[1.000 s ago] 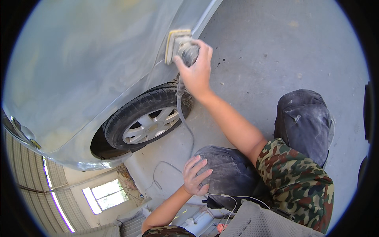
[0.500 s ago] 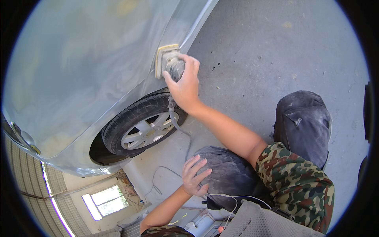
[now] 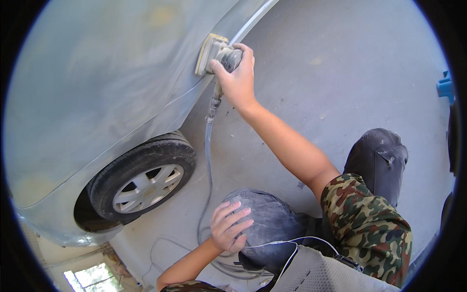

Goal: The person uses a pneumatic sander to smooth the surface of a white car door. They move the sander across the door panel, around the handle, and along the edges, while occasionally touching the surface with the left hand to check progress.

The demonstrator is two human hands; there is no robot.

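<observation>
The right hand (image 3: 238, 80) is wrapped around the body of a small sander (image 3: 216, 52), fingers curled over its rounded top. The sander's flat pad is pressed against the dull grey car panel (image 3: 112, 92), close to the panel's lower edge and just beside the pale trim strip (image 3: 253, 18) that runs along it. An air hose (image 3: 209, 146) leaves the tool below the palm and hangs down past the wheel (image 3: 143, 182) to the concrete floor (image 3: 340, 73), where it loops near the knees.

The left hand (image 3: 231, 226) holds nothing; it rests with its fingers spread on the bent left knee (image 3: 272, 214), well apart from the sander.

The arm is stretched nearly straight, so in my judgement the pad could tip onto one edge and cut a groove in the panel. So near the trim strip, a small slip could run the pad over the strip or off the panel's edge. The slack hose could also catch on the tyre or under a knee and jerk the tool off its line.

The sander lies wholly inside the right hand's grip, its pad facing away from the palm toward the car.
</observation>
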